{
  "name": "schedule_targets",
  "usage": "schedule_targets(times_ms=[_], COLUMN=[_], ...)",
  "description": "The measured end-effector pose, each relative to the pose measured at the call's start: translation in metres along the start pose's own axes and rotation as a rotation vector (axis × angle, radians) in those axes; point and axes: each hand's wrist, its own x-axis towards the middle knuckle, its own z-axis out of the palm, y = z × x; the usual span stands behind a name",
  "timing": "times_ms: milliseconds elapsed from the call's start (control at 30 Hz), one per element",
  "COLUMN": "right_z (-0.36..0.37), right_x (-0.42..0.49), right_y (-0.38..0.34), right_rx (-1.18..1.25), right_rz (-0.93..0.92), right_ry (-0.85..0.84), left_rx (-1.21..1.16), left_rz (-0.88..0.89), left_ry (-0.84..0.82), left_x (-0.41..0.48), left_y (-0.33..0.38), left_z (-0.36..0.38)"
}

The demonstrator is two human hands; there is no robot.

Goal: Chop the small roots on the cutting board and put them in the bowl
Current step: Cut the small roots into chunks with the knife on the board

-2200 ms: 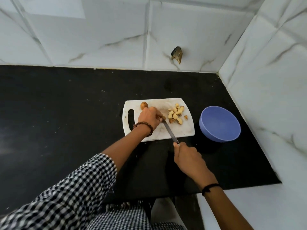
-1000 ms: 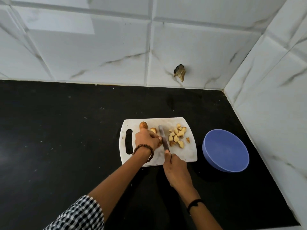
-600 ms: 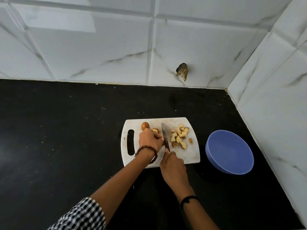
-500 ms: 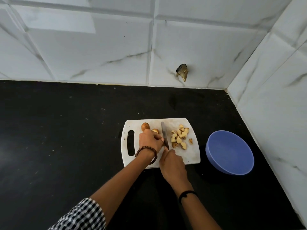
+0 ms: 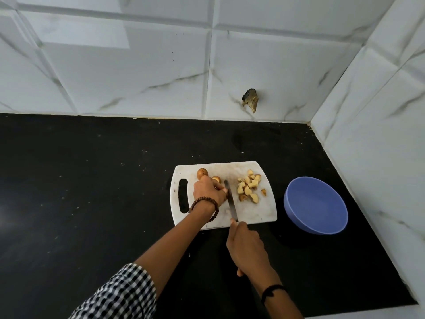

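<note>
A white cutting board [image 5: 259, 211] lies on the black counter. One whole brown root [image 5: 202, 173] sits at its far left, a second root [image 5: 216, 179] just right of it. My left hand [image 5: 208, 192] holds down a root piece, mostly hidden under the fingers. My right hand [image 5: 247, 246] grips the handle of a knife [image 5: 230, 200], whose blade lies on the board right beside my left fingertips. A heap of chopped pieces [image 5: 249, 186] lies on the board's right half. The blue bowl [image 5: 316, 204] stands to the right of the board and holds nothing.
White marble-tiled walls close the counter at the back and on the right. A chipped hole [image 5: 250, 102] marks the back wall. The counter's front edge [image 5: 368, 311] runs at lower right. Bare black counter [image 5: 80, 180] spreads to the left.
My right hand has drawn back toward me along the board's near edge, pulling the knife through beside my left fingers. My left hand stays in place on the root.
</note>
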Motion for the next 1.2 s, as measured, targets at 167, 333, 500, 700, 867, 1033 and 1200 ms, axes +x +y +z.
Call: schedule_targets(times_ms=[167, 333, 500, 700, 867, 1033, 1200], right_z=[-0.001, -0.006, -0.013, -0.034, -0.038, -0.039, -0.038], right_x=[-0.012, -0.023, -0.036, -0.049, -0.032, 0.002, 0.036], right_y=[0.016, 0.028, 0.040, 0.050, 0.039, 0.020, -0.004], right_rx=[-0.004, -0.030, -0.066, 0.129, 0.258, 0.247, 0.208], right_rz=[0.012, -0.016, -0.005, 0.000, -0.073, -0.186, -0.271], right_ry=[0.003, 0.000, -0.053, -0.093, -0.025, 0.084, 0.233], left_rx=[-0.026, -0.044, -0.084, -0.070, -0.017, 0.063, 0.257], left_rz=[-0.040, -0.022, -0.055, 0.000, 0.070, 0.096, 0.177], left_ry=[-0.042, -0.040, -0.058, -0.069, -0.054, -0.053, -0.042], left_x=[0.004, 0.005, -0.004, -0.012, -0.017, -0.014, -0.008], left_y=[0.000, -0.001, 0.001, 0.004, 0.003, 0.001, -0.006], left_z=[-0.001, -0.001, -0.001, -0.005, -0.005, -0.008, -0.016])
